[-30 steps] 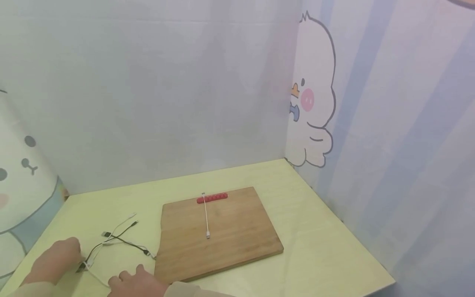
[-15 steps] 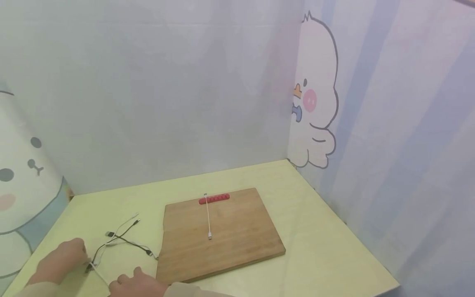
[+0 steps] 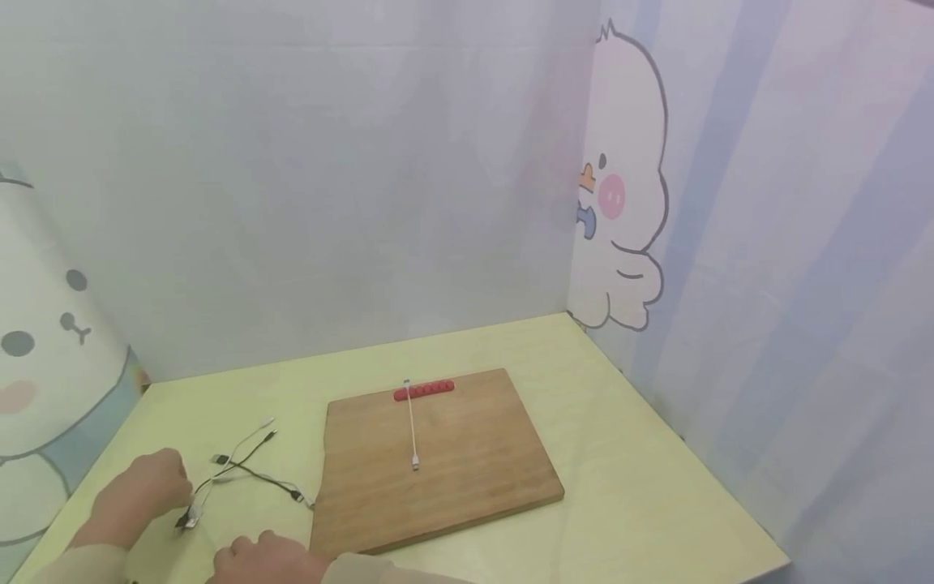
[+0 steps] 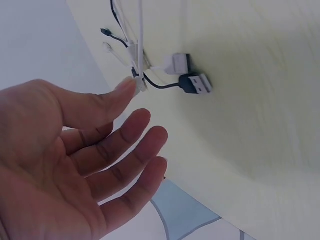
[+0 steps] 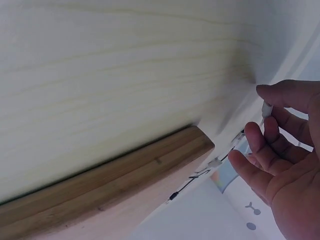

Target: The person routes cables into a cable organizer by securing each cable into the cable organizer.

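With left hand [image 3: 146, 491], pinches a white cable [image 4: 140, 35] near its end between thumb and forefinger, leaving the other fingers loosely bent. With right hand [image 3: 263, 561], likewise pinches a white plug [image 5: 267, 109]. Has a black plug [image 4: 189, 84] just beyond the left fingertips, a black cable [image 3: 296, 495] beyond the right hand, and a board [image 3: 452, 470] to its right, bearing a red strip [image 3: 436, 389].

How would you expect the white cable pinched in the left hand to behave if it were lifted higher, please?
The white cable would probably flop once slack, being a thin cord, though it runs straight from the left hand. It is likely light, since only a small pinch holds that end. It might snag on the black plug close by.
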`<control>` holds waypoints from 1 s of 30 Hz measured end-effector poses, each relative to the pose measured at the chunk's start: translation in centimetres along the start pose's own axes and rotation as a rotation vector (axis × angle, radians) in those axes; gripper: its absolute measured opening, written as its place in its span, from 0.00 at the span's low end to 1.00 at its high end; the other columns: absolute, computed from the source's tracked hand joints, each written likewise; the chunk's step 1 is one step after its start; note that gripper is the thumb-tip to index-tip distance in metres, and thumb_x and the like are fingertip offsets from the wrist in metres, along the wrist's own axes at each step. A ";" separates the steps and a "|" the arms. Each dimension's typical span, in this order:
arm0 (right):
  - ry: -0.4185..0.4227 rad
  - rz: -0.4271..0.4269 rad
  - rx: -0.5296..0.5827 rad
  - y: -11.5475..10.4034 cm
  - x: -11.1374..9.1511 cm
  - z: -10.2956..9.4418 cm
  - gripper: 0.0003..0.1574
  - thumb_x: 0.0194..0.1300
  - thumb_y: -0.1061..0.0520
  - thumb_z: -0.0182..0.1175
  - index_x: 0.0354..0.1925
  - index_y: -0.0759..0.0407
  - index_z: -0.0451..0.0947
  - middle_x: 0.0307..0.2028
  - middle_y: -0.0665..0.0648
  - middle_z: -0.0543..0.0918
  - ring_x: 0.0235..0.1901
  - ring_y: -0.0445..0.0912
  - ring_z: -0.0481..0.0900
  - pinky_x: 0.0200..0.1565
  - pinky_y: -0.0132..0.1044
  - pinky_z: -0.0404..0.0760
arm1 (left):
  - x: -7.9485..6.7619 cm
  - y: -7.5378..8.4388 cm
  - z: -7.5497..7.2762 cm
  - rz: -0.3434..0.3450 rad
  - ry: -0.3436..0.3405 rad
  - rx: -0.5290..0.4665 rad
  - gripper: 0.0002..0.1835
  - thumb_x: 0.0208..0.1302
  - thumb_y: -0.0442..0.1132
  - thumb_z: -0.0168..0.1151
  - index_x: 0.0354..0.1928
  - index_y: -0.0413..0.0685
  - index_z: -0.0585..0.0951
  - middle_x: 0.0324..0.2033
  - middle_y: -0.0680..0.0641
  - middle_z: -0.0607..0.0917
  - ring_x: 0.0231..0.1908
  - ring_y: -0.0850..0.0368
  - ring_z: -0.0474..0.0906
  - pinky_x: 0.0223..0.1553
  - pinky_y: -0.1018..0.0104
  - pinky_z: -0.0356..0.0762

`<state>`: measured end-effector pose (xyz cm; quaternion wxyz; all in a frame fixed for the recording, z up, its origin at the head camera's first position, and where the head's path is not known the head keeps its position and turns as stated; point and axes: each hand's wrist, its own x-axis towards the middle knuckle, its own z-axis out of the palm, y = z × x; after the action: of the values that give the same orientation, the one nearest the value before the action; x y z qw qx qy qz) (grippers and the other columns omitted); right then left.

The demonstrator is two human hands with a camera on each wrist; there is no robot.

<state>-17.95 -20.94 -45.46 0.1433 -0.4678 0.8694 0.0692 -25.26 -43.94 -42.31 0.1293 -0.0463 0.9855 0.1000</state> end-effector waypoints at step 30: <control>0.349 -0.170 -0.517 5.3 -5.7 -1.0 0.15 0.72 0.42 0.49 0.26 0.30 0.71 0.32 0.38 0.73 0.32 0.35 0.68 0.43 0.29 0.68 | 1.3 8.5 -2.1 0.073 0.152 -0.062 0.07 0.53 0.37 0.62 0.30 0.44 0.74 0.25 0.48 0.78 0.26 0.54 0.71 0.23 0.60 0.67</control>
<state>-19.62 -13.75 -42.77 -0.1261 -0.5646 0.7922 0.1942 -28.04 -36.18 -39.06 0.0491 -0.0215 0.9899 0.1311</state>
